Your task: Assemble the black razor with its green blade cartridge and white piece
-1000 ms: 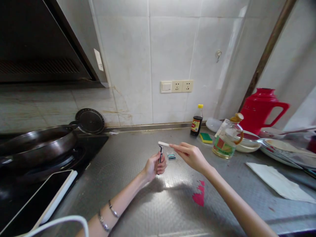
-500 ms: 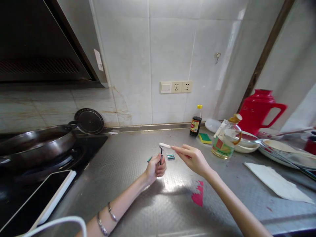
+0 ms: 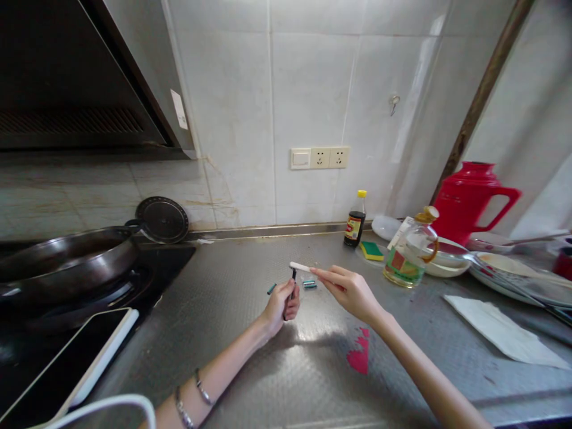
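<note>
My left hand [image 3: 280, 306] is closed around a slim black handle, razor-like in shape [image 3: 294, 276], held upright with its top end showing. My right hand [image 3: 351, 289] pinches a thin white stick [image 3: 302, 267] between thumb and fingers. The stick's far end lies over the top of the black handle and seems to touch it. A small teal piece [image 3: 271, 289] lies just left of my left hand. Between the hands, on the counter, is a small clear pack with teal pieces [image 3: 309, 285], too small to make out exactly.
On the steel counter [image 3: 250, 250] stand a soy sauce bottle [image 3: 354, 225], a sponge [image 3: 372, 251], an oil jug [image 3: 404, 265] and a red thermos [image 3: 465, 199]. Plates [image 3: 522, 277] and a paper sheet [image 3: 504, 330] lie right. Left are a pan [image 3: 80, 262] and a phone [image 3: 71, 363].
The black handle has turned in my left hand, so its top end looks different. The white stick has shifted very slightly right and down with my right hand.
</note>
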Tool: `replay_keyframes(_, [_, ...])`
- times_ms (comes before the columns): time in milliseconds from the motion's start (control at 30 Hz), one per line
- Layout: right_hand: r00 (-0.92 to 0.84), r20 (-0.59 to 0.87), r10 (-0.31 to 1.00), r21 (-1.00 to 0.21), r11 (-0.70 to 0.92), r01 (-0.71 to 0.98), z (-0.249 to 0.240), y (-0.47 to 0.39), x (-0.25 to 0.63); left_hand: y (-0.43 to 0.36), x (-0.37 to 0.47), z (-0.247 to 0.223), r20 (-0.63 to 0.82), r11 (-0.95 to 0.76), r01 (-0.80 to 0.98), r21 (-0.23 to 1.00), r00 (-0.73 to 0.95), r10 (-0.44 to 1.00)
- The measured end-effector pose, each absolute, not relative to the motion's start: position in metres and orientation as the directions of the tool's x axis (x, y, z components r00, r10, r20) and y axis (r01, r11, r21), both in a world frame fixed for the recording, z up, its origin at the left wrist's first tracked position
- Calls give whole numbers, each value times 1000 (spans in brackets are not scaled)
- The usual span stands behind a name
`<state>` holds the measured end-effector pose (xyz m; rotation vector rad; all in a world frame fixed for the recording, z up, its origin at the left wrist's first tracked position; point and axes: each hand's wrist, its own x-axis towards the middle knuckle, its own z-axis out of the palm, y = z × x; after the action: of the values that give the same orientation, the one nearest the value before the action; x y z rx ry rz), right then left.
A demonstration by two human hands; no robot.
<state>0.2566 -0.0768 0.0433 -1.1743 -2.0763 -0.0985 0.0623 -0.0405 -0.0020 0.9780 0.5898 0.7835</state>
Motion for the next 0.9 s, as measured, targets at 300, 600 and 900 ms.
replay_keyframes(300, [-306,642,702,-256,573,778,44,-77,253,-39,62,-1,-102,315,-290,904,569,816])
replay_keyframes(600, [-298,628,719,-255,552,794,46,-73,255,-38,62,-4,-129,288,-250,924,505,853])
replay_keyframes(900, [-289,620,730,-294,557,777,43,-75,250,-37,62,-5,-128,269,-234,934,484,865])
